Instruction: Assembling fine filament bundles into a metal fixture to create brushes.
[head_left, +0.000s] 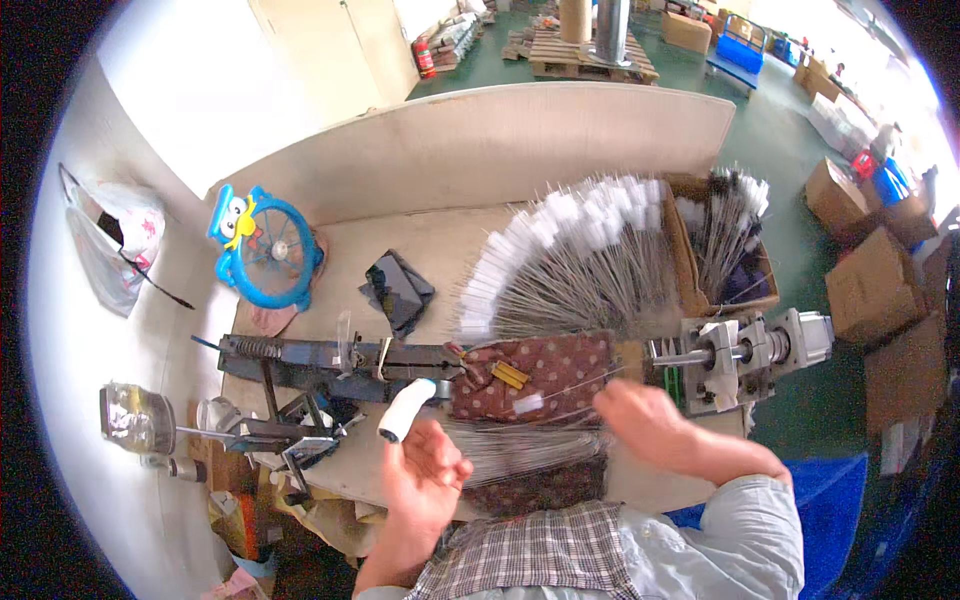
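My left hand [425, 478] is raised in front of the bench, its fingers loosely curled and apart. A white curved sleeve [408, 410], dark at one end, covers a digit of that hand or lies against it; I cannot tell which. My right hand [645, 425] is slightly blurred over the right end of a brown dotted cloth [560, 360], its fingertips closed together. Thin wires run up to those fingertips, but what they pinch is too fine to make out. On the cloth lie yellow pieces [510, 375] and a small white piece [527, 403]. Below it stretches a bundle of thin wires [530, 452].
Behind the cloth, white-tipped wire brushes [570, 250] fan out beside a cardboard box [690, 265] of more. A metal clamping device [740, 355] stands at right, a bar mechanism [300, 360] at left. A blue toy-shaped fan [270, 250] and black pouch [397, 292] sit farther back.
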